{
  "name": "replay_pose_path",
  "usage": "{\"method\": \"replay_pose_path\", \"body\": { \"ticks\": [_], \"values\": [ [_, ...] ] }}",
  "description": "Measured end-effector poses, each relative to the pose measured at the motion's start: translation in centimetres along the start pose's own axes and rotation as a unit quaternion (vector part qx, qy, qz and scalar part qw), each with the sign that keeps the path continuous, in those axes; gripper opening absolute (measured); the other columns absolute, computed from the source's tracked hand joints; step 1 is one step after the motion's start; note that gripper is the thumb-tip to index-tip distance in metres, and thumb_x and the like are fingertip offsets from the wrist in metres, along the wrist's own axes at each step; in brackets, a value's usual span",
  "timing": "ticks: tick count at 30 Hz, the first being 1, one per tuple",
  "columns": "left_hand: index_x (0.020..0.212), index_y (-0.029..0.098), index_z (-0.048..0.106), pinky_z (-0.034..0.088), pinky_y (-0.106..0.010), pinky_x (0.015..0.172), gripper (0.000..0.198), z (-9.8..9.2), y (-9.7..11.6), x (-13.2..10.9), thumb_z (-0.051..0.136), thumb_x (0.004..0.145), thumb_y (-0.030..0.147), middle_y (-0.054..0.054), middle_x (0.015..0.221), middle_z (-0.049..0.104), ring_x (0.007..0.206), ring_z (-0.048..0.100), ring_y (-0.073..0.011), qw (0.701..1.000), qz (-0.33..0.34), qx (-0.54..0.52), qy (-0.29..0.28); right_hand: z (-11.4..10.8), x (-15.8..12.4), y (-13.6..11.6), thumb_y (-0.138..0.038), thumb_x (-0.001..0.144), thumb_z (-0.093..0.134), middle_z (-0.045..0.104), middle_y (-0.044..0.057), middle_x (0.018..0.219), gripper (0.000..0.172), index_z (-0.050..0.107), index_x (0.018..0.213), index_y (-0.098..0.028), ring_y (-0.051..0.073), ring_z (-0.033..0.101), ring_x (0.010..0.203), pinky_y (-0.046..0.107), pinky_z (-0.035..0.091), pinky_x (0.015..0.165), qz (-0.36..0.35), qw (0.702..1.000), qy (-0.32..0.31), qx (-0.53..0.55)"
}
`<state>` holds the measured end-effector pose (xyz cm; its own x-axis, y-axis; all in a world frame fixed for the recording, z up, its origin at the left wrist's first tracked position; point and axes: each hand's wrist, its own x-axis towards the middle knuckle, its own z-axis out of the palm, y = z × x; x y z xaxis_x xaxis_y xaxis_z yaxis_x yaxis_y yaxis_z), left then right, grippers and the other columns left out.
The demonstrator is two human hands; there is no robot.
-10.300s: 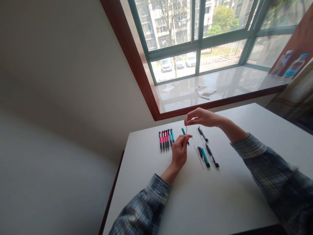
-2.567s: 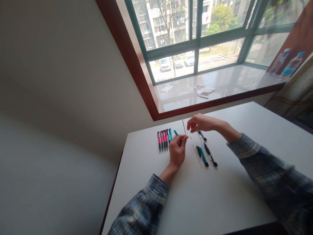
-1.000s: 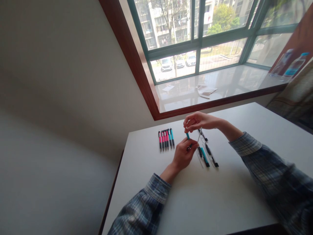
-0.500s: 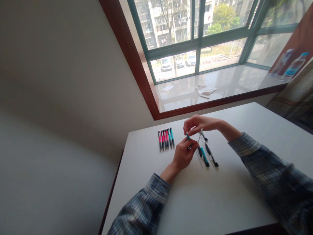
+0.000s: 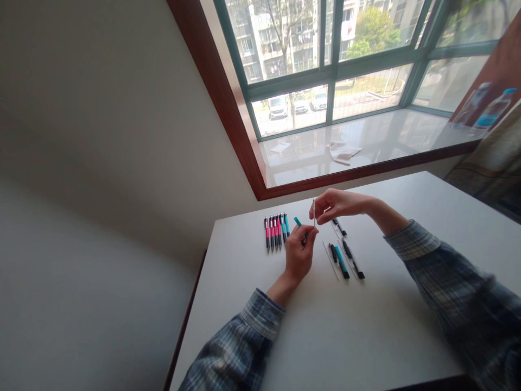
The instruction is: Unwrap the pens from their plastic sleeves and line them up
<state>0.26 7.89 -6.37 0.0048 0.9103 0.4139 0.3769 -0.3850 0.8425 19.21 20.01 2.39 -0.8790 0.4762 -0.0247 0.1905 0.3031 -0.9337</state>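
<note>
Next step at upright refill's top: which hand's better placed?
Probably the right hand: its fingers are by the top of the refill. The left hand pinches the lower end and holds a teal pen barrel.

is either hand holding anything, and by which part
Left hand: thin rod by its lower end, teal pen part by its lower portion. Right hand: hold unclear.

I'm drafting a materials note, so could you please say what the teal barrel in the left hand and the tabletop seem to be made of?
Teal barrel: probably plastic, judging by its even, solid colour; too small to judge its finish.
Tabletop: perhaps laminate or painted board, smooth and low-gloss, with plain white and no visible grain.
</note>
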Motion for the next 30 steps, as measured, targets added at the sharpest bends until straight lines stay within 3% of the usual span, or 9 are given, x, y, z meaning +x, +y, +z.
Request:
{"method": "replay_pose_path", "body": {
  "ticks": [8, 14, 17, 23, 30],
  "values": [
    [0.093, 0.019, 0.071, 0.044, -0.028, 0.072, 0.034, -0.05, -0.08, 0.14, 0.052, 0.104, 0.045, -0.004, 0.086, 0.067, 0.079, 0.06, -0.0165, 1.0, -0.008, -0.016, -0.007, 0.59, 0.47, -0.31, -0.049, 0.083, 0.08, 0.074, 0.006, 0.087, 0.035, 0.079, 0.091, -0.015, 0.018, 0.065, 0.082, 0.032, 0.049, 0.075, -0.024, 1.0, -0.003, 0.007],
    [0.078, 0.019, 0.069, 0.042, -0.028, 0.068, 0.042, 0.18, -0.41, 0.13, 0.049, 0.104, 0.046, -0.002, 0.076, 0.061, 0.07, 0.055, -0.0151, 0.999, -0.002, 0.026, -0.045, 0.06, 0.3, -0.05, -0.05, 0.083, 0.079, 0.074, 0.007, 0.096, 0.035, 0.08, 0.095, -0.017, 0.015, 0.06, 0.078, 0.03, 0.046, 0.069, -0.042, 0.99, 0.13, 0.017],
    [0.072, 0.019, 0.064, 0.041, -0.028, 0.066, 0.041, 0.38, -0.45, 0.09, 0.052, 0.103, 0.043, -0.001, 0.073, 0.059, 0.067, 0.053, -0.0142, 0.996, 0.015, 0.039, -0.076, 0.32, 0.47, -0.41, -0.051, 0.083, 0.08, 0.074, 0.007, 0.094, 0.035, 0.08, 0.093, -0.017, 0.015, 0.061, 0.078, 0.03, 0.047, 0.069, -0.055, 0.984, 0.169, 0.016],
    [0.064, 0.019, 0.052, 0.035, -0.028, 0.061, 0.044, 0.46, -0.2, 0.08, 0.052, 0.103, 0.041, 0.0, 0.069, 0.051, 0.064, 0.046, -0.0132, 0.995, 0.032, 0.043, -0.079, 0.59, 0.85, -0.7, -0.053, 0.078, 0.082, 0.076, 0.009, 0.097, 0.038, 0.081, 0.092, -0.018, 0.022, 0.069, 0.09, 0.036, 0.053, 0.081, -0.056, 0.986, 0.158, -0.008],
    [0.063, 0.019, 0.048, 0.033, -0.028, 0.06, 0.044, 0.46, 0.04, 0.11, 0.053, 0.102, 0.038, 0.001, 0.068, 0.047, 0.063, 0.043, -0.0126, 0.996, 0.041, 0.041, -0.073, 0.73, 0.9, -0.73, -0.054, 0.078, 0.082, 0.077, 0.008, 0.095, 0.038, 0.08, 0.09, -0.018, 0.022, 0.069, 0.089, 0.036, 0.053, 0.08, -0.052, 0.99, 0.131, -0.028]
  ]
}}
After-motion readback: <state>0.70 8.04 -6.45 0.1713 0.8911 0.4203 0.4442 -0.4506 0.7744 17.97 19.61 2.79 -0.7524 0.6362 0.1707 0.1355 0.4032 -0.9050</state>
